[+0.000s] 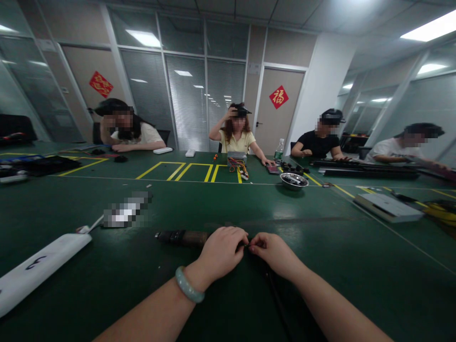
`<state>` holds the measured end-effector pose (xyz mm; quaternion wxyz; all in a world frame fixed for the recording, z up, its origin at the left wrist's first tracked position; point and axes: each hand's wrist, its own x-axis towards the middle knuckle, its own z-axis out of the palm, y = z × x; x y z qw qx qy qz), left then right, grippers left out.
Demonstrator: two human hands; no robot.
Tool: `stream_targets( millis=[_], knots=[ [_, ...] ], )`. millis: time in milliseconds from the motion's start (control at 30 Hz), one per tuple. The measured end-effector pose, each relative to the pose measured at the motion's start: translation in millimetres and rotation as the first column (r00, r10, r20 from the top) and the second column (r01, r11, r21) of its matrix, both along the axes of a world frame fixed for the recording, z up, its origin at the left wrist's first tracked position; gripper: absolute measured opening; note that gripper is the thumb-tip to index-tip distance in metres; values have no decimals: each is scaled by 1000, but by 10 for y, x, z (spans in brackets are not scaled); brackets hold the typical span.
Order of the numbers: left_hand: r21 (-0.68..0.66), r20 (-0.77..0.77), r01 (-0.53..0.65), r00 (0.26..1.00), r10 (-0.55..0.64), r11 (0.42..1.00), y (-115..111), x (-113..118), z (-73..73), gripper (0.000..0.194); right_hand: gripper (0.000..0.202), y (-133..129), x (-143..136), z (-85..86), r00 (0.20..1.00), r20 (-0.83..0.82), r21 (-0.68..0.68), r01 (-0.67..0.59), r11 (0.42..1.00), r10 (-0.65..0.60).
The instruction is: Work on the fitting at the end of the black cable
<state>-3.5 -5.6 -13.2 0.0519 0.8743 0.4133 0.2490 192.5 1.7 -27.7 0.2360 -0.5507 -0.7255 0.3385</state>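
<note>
A dark cylindrical tool (187, 237), brown along its body with a black section and a small metal tip at its left end, lies on the green table. Over its right end my left hand (223, 249) is closed, thumb and fingers curled together; a pale green bangle (188, 285) circles that wrist. My right hand (272, 251) pinches something very small right beside the left fingertips, too small to name. From under the right hand a black cable (274, 289) runs toward the near edge. The tool's right end is hidden by my left hand.
A white power strip (46, 270) and a blurred-out phone-like object (126, 211) lie to the left. Ahead stand a metal bowl (294, 180) and a grey box with coloured wires (237, 159). A white box (388, 206) lies right. Several people sit across the table.
</note>
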Motion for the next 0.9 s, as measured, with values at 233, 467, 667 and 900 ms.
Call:
stream_targets(
  millis=[233,467,667,900],
  knots=[
    [10,13,-6,1000,6,1000,-13,9,6,10,13,1,5,-10,1000,-10,14,3,1000,-3],
    [-6,-12,6,1000,-6,1000,-2,2,11,11,12,3,16,-10,1000,-16,31,-7,999,8],
    [-12,9,7,1000,-7,1000,-12,5,19,11,11,0,9,-1,1000,-24,15,-6,1000,6],
    [-13,29,-2,1000,2,1000,-15,16,30,8,11,9,16,-5,1000,-16,13,-3,1000,3]
  ],
)
